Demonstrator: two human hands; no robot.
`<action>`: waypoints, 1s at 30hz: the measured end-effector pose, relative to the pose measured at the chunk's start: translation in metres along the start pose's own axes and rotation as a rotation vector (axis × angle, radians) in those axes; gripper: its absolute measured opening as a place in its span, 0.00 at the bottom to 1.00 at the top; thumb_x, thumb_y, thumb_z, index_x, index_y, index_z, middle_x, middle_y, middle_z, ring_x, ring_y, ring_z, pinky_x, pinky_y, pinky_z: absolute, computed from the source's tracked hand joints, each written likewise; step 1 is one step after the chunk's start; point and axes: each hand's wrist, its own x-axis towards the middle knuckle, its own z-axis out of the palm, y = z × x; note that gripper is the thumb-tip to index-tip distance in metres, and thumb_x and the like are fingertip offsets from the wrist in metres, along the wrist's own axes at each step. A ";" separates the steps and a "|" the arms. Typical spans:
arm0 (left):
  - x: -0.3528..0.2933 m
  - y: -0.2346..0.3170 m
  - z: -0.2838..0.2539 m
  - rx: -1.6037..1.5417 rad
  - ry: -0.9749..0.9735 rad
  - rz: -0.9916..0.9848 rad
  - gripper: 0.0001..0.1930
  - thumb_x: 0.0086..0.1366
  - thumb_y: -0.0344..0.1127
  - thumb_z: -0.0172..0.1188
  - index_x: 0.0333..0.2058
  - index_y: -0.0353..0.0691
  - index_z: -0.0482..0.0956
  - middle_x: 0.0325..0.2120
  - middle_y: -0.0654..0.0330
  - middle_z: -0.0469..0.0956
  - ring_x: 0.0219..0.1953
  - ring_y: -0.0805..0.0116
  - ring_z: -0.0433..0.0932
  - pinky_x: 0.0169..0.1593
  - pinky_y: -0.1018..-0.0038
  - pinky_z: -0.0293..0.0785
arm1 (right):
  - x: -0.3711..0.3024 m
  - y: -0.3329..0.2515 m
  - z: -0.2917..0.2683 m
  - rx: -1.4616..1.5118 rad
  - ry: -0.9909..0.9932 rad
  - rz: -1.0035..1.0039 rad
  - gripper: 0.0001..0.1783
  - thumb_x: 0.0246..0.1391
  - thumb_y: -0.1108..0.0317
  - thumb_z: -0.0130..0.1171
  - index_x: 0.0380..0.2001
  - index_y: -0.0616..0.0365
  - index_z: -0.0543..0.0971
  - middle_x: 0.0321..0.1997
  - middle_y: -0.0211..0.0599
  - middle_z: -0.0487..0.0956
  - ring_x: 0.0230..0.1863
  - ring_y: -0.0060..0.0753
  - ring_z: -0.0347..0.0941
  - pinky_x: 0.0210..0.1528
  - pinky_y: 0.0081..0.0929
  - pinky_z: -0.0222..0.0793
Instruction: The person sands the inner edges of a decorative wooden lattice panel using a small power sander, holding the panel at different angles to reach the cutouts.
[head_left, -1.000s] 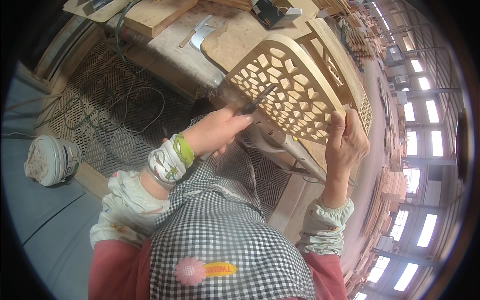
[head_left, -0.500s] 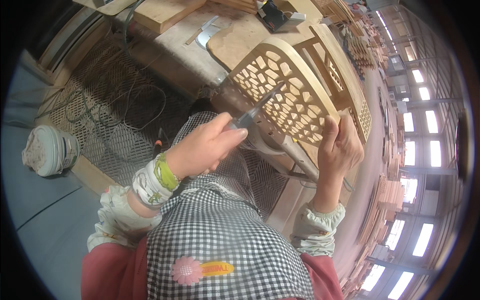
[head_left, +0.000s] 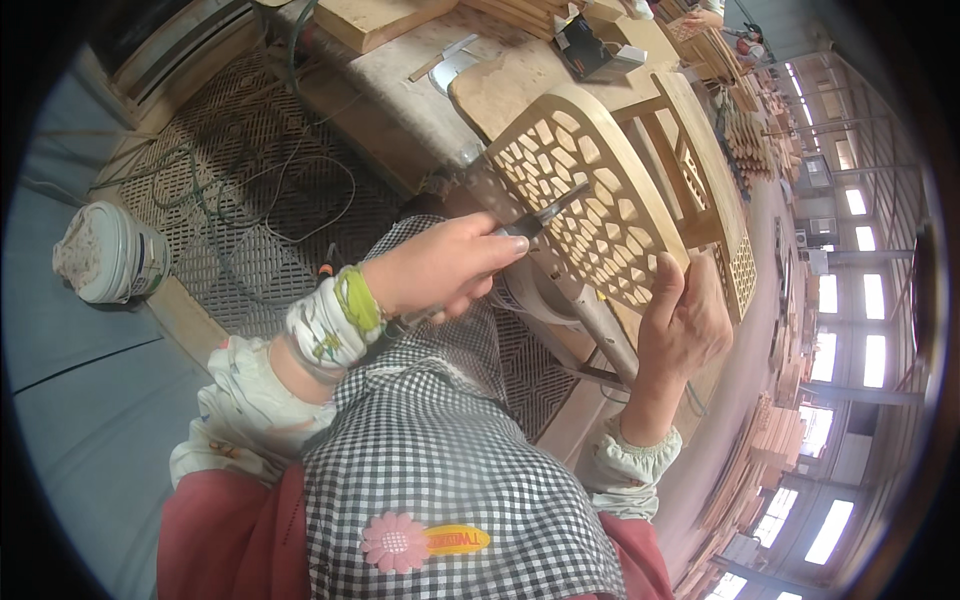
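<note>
My left hand [head_left: 440, 262] is closed around a slim tool [head_left: 545, 214] with a dark handle and a narrow metal tip; its exact kind is unclear. The tip lies over the cutouts of a pale wooden fretwork panel [head_left: 638, 188], though whether it touches the wood cannot be told. This panel has a rounded corner, a thick smooth rim and many small angular holes. It stands tilted at the bench edge. My right hand [head_left: 690, 312] grips the panel's lower right rim, thumb on the near side, with the other fingers curled and partly hidden.
Behind the panel is a wooden frame piece [head_left: 708, 150]. The workbench [head_left: 395, 95] holds a dark open box [head_left: 590, 50] and a thick board [head_left: 380, 22]. Cables [head_left: 300, 235] trail over the slatted floor mat [head_left: 225, 130]. A white bucket [head_left: 118, 255] stands left; people are at upper right.
The whole view has shifted, so the bench and panel appear farther right and lower. My left hand has turned slightly flatter, the tool still over the cutouts. My right hand keeps its grip.
</note>
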 end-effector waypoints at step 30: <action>-0.011 0.019 -0.005 0.345 0.004 0.000 0.18 0.78 0.46 0.56 0.45 0.34 0.69 0.22 0.62 0.76 0.14 0.74 0.74 0.18 0.75 0.70 | -0.001 -0.002 0.003 -0.008 0.012 0.032 0.27 0.70 0.45 0.59 0.25 0.55 0.73 0.21 0.41 0.71 0.22 0.50 0.70 0.26 0.42 0.61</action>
